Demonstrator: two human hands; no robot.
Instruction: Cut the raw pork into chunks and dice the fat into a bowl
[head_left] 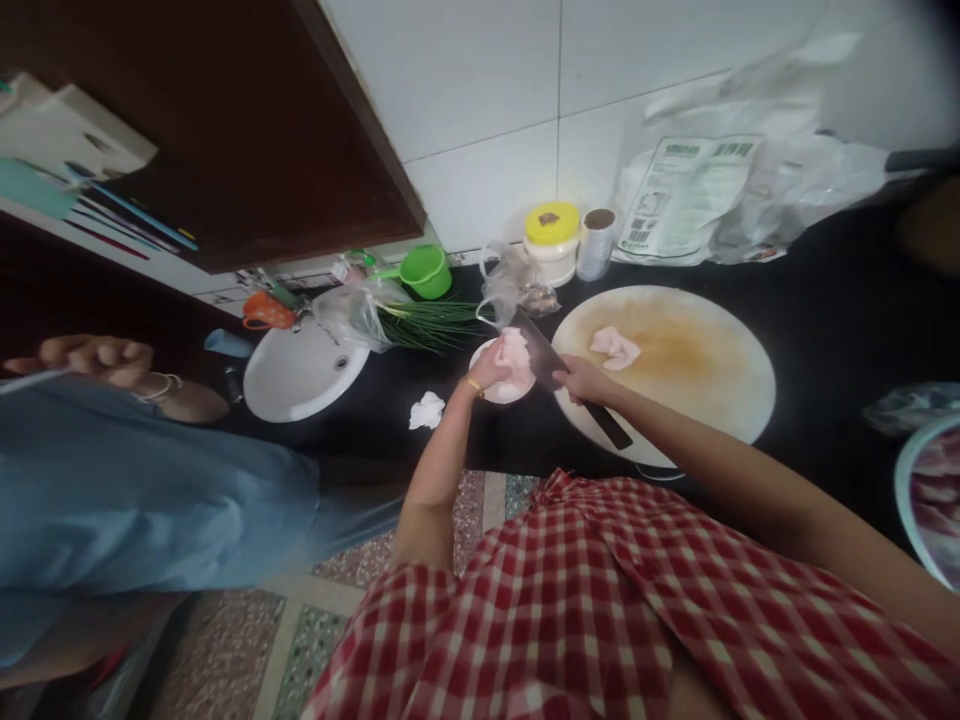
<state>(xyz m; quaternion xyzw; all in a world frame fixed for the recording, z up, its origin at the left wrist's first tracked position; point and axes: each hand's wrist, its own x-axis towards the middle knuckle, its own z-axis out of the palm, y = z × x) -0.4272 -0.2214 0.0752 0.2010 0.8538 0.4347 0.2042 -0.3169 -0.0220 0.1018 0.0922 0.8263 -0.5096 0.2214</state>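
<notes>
My right hand (583, 380) is closed round the handle of a cleaver (547, 358), whose dark blade points up and left over a small white plate (504, 390). My left hand (489, 369) rests on the pale raw meat (516, 357) piled on that plate, fingers curled on it. Just to the right lies a round wooden chopping board (697, 400) with another piece of pale meat (615, 347) on its near-left part.
A white sink (300, 372) sits at the left, with green chives in a plastic bag (420, 322) beside it. A green cup (424, 270), a yellow-lidded jar (553, 240) and plastic bags (720, 190) stand at the back. Another person in blue (135, 490) stands at left. A bowl (926, 490) is at right.
</notes>
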